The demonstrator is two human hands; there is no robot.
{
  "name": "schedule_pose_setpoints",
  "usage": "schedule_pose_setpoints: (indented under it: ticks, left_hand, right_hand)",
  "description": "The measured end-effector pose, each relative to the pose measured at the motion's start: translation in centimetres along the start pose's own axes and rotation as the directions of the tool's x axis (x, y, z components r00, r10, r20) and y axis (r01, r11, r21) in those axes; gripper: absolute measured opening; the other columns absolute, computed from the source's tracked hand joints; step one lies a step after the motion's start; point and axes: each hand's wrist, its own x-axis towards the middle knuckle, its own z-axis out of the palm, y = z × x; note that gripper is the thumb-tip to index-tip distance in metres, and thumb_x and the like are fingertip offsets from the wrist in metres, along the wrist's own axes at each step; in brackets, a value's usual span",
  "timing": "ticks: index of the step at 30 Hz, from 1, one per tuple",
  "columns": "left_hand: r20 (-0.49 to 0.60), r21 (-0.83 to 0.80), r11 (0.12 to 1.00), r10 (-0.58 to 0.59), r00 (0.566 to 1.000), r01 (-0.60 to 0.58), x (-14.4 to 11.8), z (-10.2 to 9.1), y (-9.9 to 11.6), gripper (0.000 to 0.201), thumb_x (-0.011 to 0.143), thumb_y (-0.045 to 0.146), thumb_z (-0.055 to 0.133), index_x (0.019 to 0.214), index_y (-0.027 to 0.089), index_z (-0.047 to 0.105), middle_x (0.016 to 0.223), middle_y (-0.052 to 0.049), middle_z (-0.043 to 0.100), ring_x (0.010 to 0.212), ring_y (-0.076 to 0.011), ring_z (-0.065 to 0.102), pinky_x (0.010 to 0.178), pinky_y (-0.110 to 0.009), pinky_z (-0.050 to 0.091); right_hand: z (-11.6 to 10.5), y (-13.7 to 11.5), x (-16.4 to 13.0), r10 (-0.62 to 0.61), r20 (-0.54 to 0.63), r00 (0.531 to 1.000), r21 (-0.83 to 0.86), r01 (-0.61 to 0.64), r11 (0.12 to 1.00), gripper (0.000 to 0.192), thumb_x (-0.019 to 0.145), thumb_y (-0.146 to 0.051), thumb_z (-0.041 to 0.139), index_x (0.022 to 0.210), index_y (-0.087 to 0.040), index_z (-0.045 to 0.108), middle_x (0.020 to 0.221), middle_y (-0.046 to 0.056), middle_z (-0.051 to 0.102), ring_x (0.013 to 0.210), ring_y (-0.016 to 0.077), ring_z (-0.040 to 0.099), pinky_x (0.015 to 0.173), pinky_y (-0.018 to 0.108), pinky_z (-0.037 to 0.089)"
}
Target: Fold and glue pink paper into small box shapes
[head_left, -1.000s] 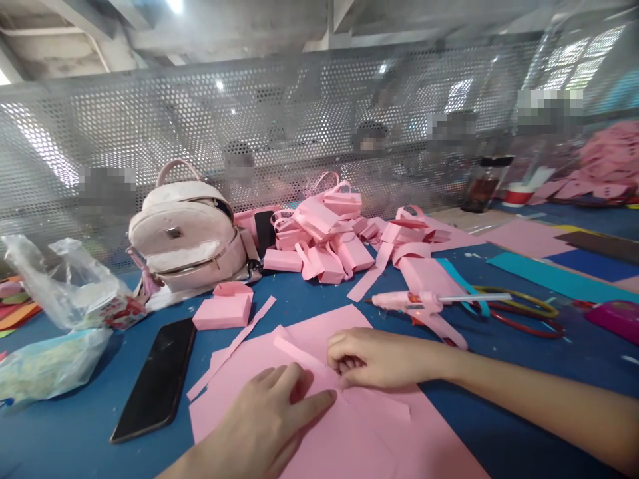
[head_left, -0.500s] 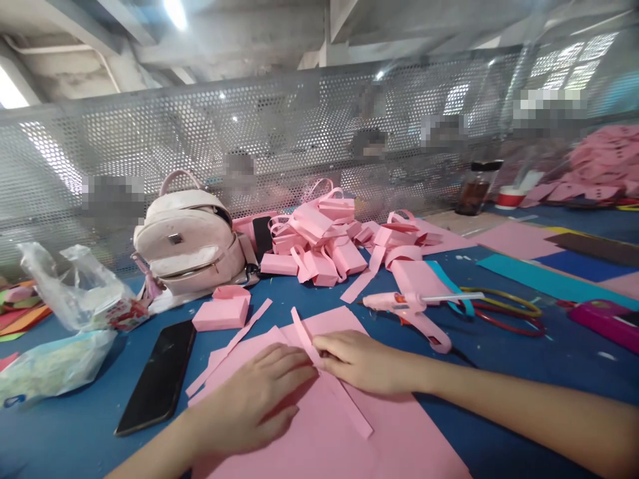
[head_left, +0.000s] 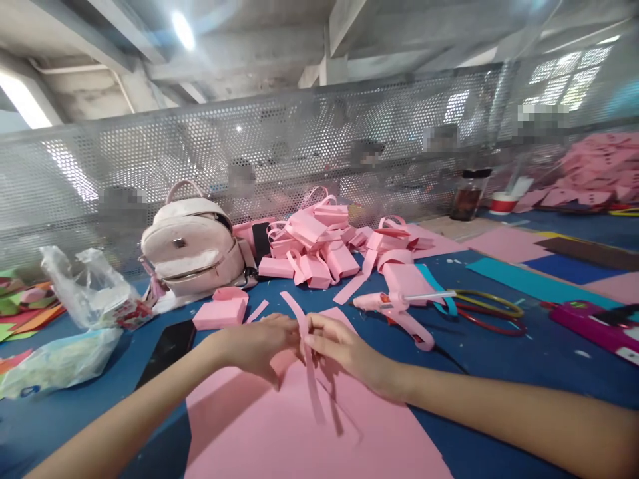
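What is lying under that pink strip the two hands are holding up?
Under the pink strip, pinched by the left hand and right hand, lies a large pink paper sheet on the blue table. What lies beneath the sheet is covered.

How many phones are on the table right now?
2: a black phone lying flat left of the left hand, and another phone propped beside the backpack. More may be hidden.

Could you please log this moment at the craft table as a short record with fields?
left hand: pinches the pink paper strip, lifted off the sheet
right hand: pinches the same strip
under the hands: pink paper sheet on the blue table
right of hands: pink glue gun
left of hands: black phone
behind: pile of pink paper bags, pink backpack
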Motion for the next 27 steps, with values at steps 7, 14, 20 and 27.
schedule_pose_setpoints:
  ticks: [7, 14, 20, 27]
  left_hand:
    - [-0.158, 0.100, 0.995, 0.002, 0.987, 0.015, 0.3, -2.7, -1.6, 0.013, 0.090, 0.011, 0.065, 0.098, 0.020, 0.070, 0.095, 0.001, 0.074, 0.088, -0.0148, 0.066, 0.080, -0.022, 0.048]
    - [-0.573, 0.313, 0.918, -0.022, 0.820, 0.243, 0.5, -10.8, -5.5, 0.035, 0.094, 0.006, 0.042, 0.105, 0.021, 0.072, 0.104, -0.006, 0.076, 0.099, -0.0228, 0.066, 0.097, -0.039, 0.042]
    - [-0.856, 0.293, 0.809, -0.017, 0.517, 0.510, 0.4, -15.3, -8.4, 0.037, 0.091, 0.007, 0.042, 0.115, 0.021, 0.067, 0.104, -0.008, 0.073, 0.102, -0.0257, 0.064, 0.103, -0.045, 0.038]
    - [-0.898, 0.295, 0.704, -0.027, 0.439, 0.646, 2.9, -17.6, -11.5, 0.038, 0.093, 0.006, 0.043, 0.122, 0.022, 0.062, 0.110, -0.008, 0.073, 0.101, -0.0239, 0.065, 0.102, -0.045, 0.041]
  right_hand:
    - [1.3, -0.8, -1.5, -0.074, 0.040, 0.996, 0.007, 0.074, 0.997, 0.023, 0.092, -0.038, 0.064, 0.087, -0.020, 0.050, 0.080, -0.003, 0.051, 0.075, 0.0132, 0.049, 0.070, 0.025, 0.039]
    - [1.9, -1.1, -2.3, -0.087, 0.146, 0.985, -0.105, 0.103, 0.989, 0.012, 0.092, -0.028, 0.061, 0.088, -0.017, 0.061, 0.081, 0.000, 0.061, 0.077, 0.0140, 0.055, 0.072, 0.025, 0.041]
    - [2.0, 0.6, -1.8, 0.059, 0.137, 0.989, -0.085, -0.048, 0.995, 0.013, 0.089, -0.030, 0.062, 0.088, -0.017, 0.061, 0.077, -0.002, 0.057, 0.064, 0.0108, 0.049, 0.058, 0.022, 0.039]
    - [2.2, 2.8, -1.0, 0.080, 0.132, 0.988, -0.084, -0.069, 0.994, 0.006, 0.082, -0.021, 0.061, 0.084, -0.016, 0.060, 0.073, -0.001, 0.058, 0.066, 0.0110, 0.051, 0.061, 0.023, 0.039]
